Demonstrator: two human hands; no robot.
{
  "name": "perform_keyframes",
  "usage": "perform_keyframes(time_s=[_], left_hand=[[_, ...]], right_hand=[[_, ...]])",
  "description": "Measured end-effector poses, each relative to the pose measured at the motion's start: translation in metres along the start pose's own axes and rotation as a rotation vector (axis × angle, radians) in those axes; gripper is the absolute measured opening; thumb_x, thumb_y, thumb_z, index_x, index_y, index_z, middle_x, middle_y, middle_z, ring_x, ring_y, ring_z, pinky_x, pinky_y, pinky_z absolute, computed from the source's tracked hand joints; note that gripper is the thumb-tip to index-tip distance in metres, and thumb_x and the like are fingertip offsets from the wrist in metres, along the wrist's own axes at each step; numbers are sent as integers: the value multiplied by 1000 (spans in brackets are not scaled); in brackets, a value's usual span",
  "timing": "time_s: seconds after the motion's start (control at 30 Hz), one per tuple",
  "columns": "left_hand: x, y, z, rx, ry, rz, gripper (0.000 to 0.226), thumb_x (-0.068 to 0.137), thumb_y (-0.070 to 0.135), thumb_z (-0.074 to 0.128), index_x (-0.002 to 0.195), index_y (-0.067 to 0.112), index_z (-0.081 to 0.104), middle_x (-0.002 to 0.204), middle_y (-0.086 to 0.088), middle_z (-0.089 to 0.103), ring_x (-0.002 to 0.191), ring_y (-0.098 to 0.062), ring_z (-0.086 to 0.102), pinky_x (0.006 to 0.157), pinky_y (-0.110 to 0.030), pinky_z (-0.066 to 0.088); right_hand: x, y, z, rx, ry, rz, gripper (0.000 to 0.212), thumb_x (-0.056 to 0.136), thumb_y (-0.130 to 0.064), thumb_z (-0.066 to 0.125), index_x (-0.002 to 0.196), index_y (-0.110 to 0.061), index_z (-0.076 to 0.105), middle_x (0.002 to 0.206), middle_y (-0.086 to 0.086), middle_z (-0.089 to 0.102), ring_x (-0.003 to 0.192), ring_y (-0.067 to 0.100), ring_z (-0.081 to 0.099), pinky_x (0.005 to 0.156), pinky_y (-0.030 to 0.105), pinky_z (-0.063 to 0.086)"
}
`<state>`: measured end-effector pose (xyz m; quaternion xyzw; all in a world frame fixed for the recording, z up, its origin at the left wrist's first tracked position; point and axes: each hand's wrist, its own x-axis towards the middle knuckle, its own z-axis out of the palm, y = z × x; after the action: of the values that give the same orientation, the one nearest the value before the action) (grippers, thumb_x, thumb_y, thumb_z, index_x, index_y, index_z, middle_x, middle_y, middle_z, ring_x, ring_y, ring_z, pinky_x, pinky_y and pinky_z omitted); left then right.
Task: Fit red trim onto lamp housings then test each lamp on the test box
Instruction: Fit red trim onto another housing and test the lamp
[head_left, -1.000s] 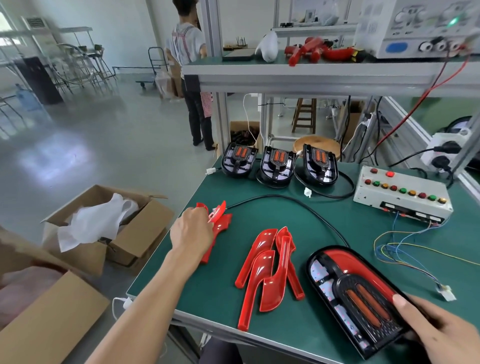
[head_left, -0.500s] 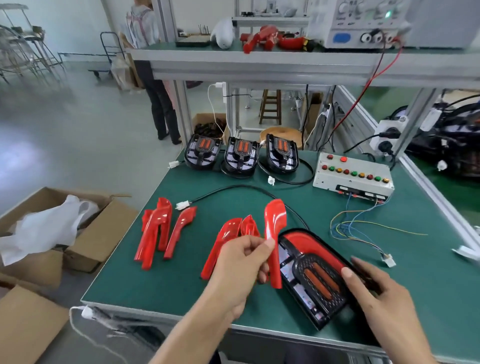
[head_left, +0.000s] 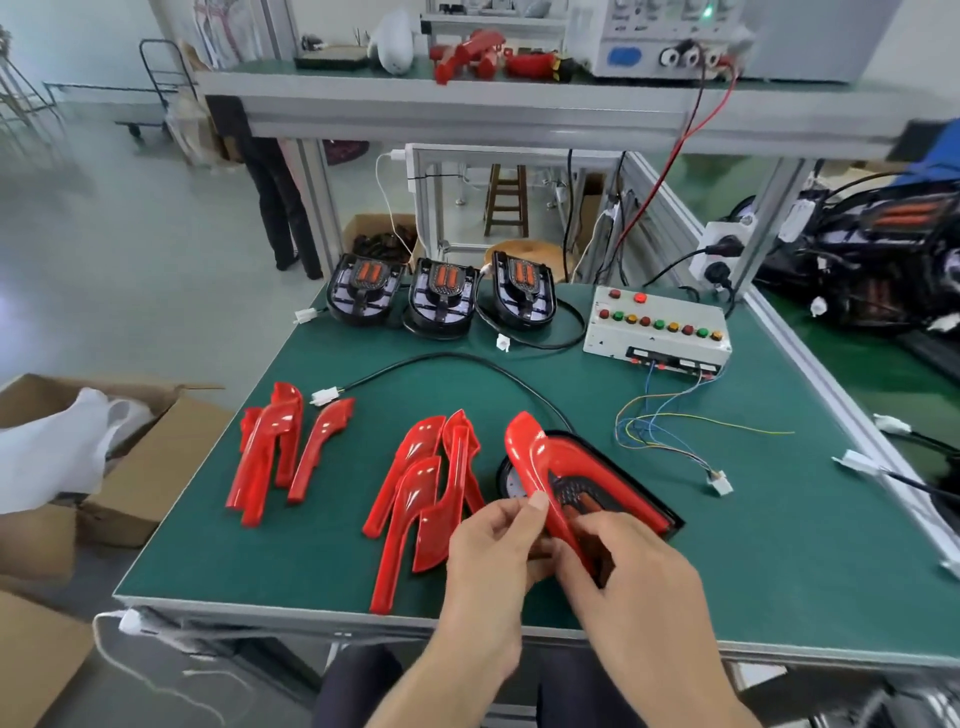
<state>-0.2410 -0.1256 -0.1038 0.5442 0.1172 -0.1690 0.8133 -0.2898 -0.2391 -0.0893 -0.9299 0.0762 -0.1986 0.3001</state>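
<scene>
Head view. The person sits at the near edge of the green desk (head_left: 779, 545). The left hand (head_left: 493, 561) pinches a red trim piece (head_left: 535, 467) between thumb and curled fingers, near the narrow stem of the piece. The right hand (head_left: 634, 577) has its fingers curled onto the lower end of the same piece. The trim piece is tilted, its broad end raised over the left side of the lamp housing (head_left: 613, 493), which lies flat on the desk just beyond both hands. Whether the trim already touches the housing rim cannot be told.

Step in hand, as judged: seating the trim into the housing. To do it well, the curve of the trim should be matched to the curved edge of the housing before any pressure is applied. The broad end should probably be located first, then the stem pressed down along its length. Uneven force could crack or skew the thin plastic.

Further stock lies to the left: one pile of trim pieces (head_left: 426, 499) just beside the hands and a second pile (head_left: 280, 447) well apart. Three untrimmed housings (head_left: 441, 299) stand at the far edge. The test box (head_left: 657, 330) sits at the far right, its loose connector (head_left: 721, 483) near the housing, ready for the test.
</scene>
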Motion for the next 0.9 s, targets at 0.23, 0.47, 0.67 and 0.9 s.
perform_keyframes(time_s=[0.23, 0.47, 0.67, 0.9], left_hand=[[26, 26, -32, 783, 247, 451, 12, 101, 28, 58, 98, 27, 69, 77, 4, 72, 73, -17, 71, 74, -42, 59], [72, 59, -11, 1312, 43, 352, 40, 108, 39, 41, 103, 5, 62, 100, -17, 69, 98, -37, 64, 92, -46, 49], [77, 59, -4, 1384, -110, 258, 48, 107, 47, 39, 95, 6, 61, 76, -13, 69, 66, -28, 71, 78, -43, 58], [74, 53, -4, 1413, -116, 315, 45, 108, 43, 42, 95, 3, 57, 91, -14, 64, 82, -34, 66, 81, -43, 53]], right_hand=[[-8, 7, 2, -91, 80, -4, 13, 78, -28, 83, 85, -29, 72, 85, -10, 65, 80, 22, 67, 59, 36, 54], [-13, 22, 29, -228, 263, -172, 12, 83, -30, 76, 80, -18, 75, 85, -2, 62, 79, 25, 58, 43, 30, 44], [-16, 32, 38, -265, 319, -235, 30, 88, -40, 62, 87, -17, 80, 80, 3, 59, 69, 31, 56, 49, 35, 46], [-32, 44, 36, -238, 343, -272, 38, 92, -35, 59, 112, -10, 79, 86, 9, 58, 66, 32, 52, 60, 38, 45]])
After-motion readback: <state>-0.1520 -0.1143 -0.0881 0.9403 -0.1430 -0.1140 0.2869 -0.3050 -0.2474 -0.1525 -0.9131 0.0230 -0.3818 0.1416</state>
